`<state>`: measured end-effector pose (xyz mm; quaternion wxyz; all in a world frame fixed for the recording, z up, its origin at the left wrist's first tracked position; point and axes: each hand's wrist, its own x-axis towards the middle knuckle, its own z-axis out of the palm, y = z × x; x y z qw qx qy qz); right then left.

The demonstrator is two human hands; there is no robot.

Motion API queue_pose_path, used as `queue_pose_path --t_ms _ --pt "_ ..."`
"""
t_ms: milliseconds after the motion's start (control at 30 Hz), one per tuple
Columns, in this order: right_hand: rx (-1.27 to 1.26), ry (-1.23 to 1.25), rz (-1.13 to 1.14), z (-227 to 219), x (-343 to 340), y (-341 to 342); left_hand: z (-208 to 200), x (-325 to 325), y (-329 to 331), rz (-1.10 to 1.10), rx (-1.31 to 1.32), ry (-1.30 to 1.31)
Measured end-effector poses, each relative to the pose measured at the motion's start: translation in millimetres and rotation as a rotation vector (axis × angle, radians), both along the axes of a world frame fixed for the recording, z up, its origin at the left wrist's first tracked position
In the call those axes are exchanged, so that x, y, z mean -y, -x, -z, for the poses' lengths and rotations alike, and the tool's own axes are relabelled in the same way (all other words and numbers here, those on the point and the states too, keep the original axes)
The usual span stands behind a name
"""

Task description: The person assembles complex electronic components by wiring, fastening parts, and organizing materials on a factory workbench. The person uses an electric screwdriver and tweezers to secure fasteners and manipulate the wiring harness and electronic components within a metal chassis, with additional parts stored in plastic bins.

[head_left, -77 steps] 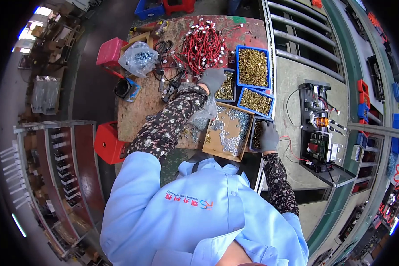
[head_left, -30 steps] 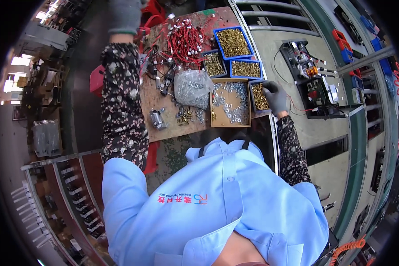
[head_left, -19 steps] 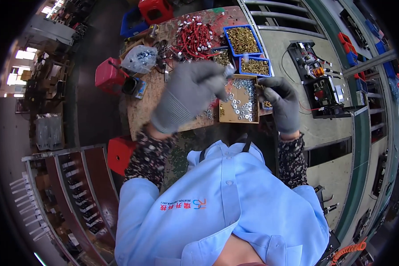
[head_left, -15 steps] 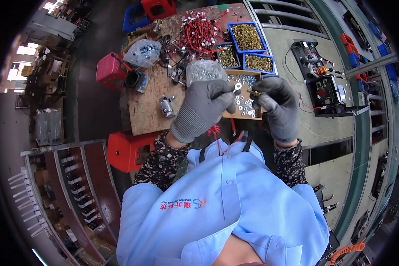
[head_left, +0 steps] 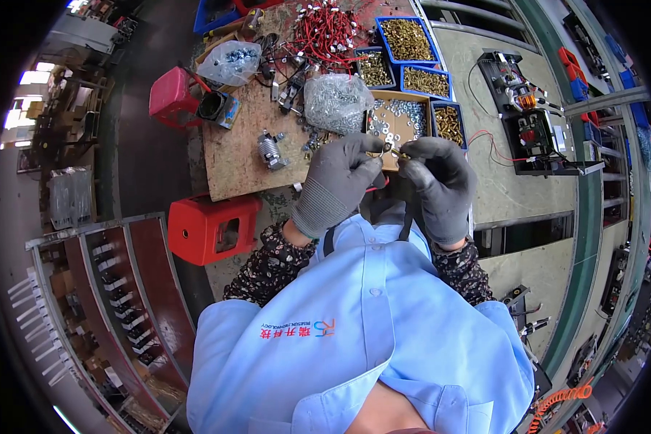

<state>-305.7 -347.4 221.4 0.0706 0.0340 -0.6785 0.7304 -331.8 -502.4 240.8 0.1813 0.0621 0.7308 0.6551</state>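
Both hands wear grey gloves and meet over the near edge of a shallow cardboard box (head_left: 396,95) of washers. My left hand (head_left: 340,173) pinches a ring terminal (head_left: 387,147), its ring pointing right. In my right hand (head_left: 441,188), thumb and fingers close on a small brass-coloured bolt (head_left: 399,154). The bolt's end is at the ring; whether it passes through, I cannot tell. Loose washers (head_left: 390,136) lie in the box just beyond my fingertips.
Blue bins of brass bolts (head_left: 406,40) stand beyond the box. A clear bag of metal fasteners (head_left: 336,103), red wires (head_left: 325,36) and a cylindrical metal part (head_left: 270,150) lie on the wooden table (head_left: 228,170). A red stool (head_left: 210,228) stands at its near left edge.
The hands have come closer together, bringing the bolt from apart to the ring terminal. The view has shifted, so the table sits higher and another bolt bin shows beside the box.
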Motion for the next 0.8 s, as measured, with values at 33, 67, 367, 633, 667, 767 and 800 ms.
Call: queue_pose_path --t_ms 33,67,367,633,667,767,800 --pt "-0.006 0.071 0.017 -1.3 -0.9 -2.1 1.8 0.6 0.2 -0.013 0.076 -0.090" --pt "-0.012 0.142 0.034 -1.9 -2.1 -2.6 2.8 1.3 0.8 -0.028 0.151 -0.180" --pt "-0.040 0.035 -0.139 9.9 -8.8 11.3 20.8 10.9 1.6 0.129 0.745 -0.797" --pt "-0.217 -0.141 -0.074 16.9 -9.0 16.8 30.2 13.3 7.3 0.267 0.883 -0.875" --pt "-0.213 -0.140 -0.076 17.2 -11.2 17.2 29.2 12.7 6.2 0.314 0.898 -0.827" --pt "-0.240 -0.262 -0.146 18.4 -18.0 16.4 35.7 7.4 2.2 0.232 0.974 -0.958" --pt "-0.204 -0.191 -0.105 18.7 -19.2 15.6 36.3 6.9 5.9 0.251 1.010 -1.056"
